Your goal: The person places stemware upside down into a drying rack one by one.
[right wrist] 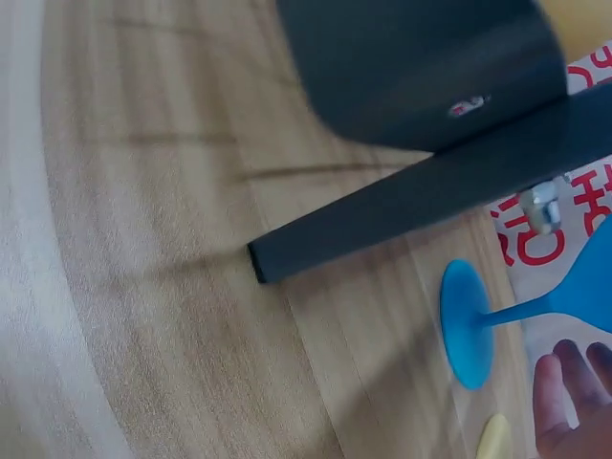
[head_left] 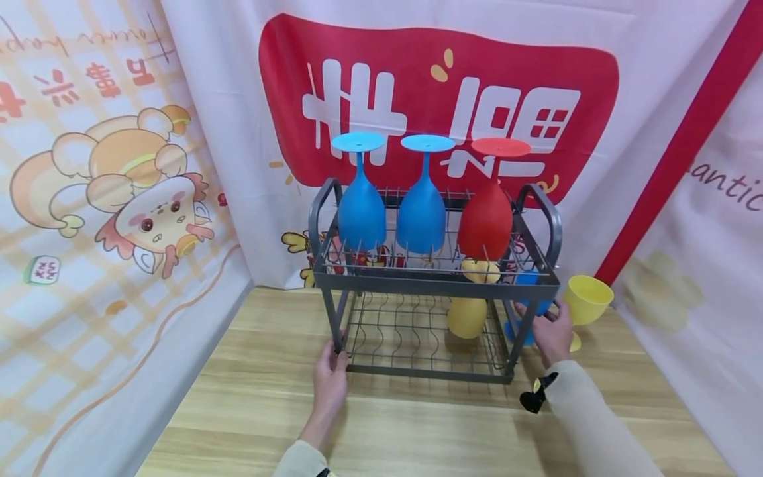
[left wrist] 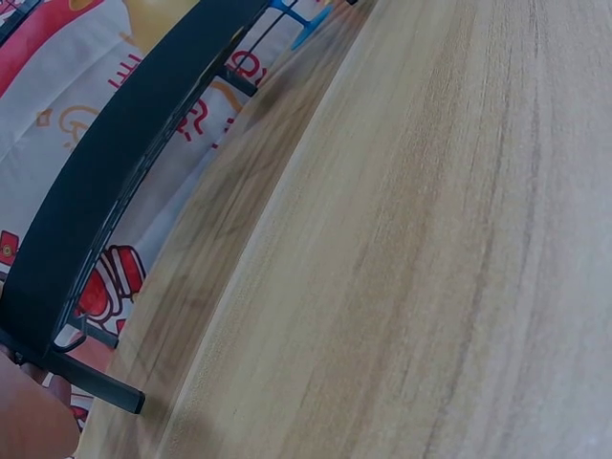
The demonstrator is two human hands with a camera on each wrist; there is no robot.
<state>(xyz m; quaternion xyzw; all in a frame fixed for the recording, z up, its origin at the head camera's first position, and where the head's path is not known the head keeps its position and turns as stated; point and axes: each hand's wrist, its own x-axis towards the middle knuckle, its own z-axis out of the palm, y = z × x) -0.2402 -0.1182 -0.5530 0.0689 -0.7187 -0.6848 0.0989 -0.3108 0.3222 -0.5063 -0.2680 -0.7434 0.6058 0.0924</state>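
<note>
A dark two-tier dish rack (head_left: 429,286) stands on the table. Three upturned goblets sit along its top tier: a blue goblet (head_left: 361,212), a second blue goblet (head_left: 420,215) and a red goblet (head_left: 485,222). An upturned yellow goblet (head_left: 467,319) is in the lower tier, towards the right. My left hand (head_left: 330,381) grips the rack's lower front-left corner. To the right of the rack, my right hand (head_left: 553,336) is beside an upright blue goblet (right wrist: 467,325); its fingers look extended, apart from the bowl in the right wrist view.
An upright yellow goblet (head_left: 587,301) stands just beyond my right hand. The wooden table (head_left: 417,430) reaches back to a printed cloth (head_left: 232,99) behind the rack. Printed cloth also hangs at both sides.
</note>
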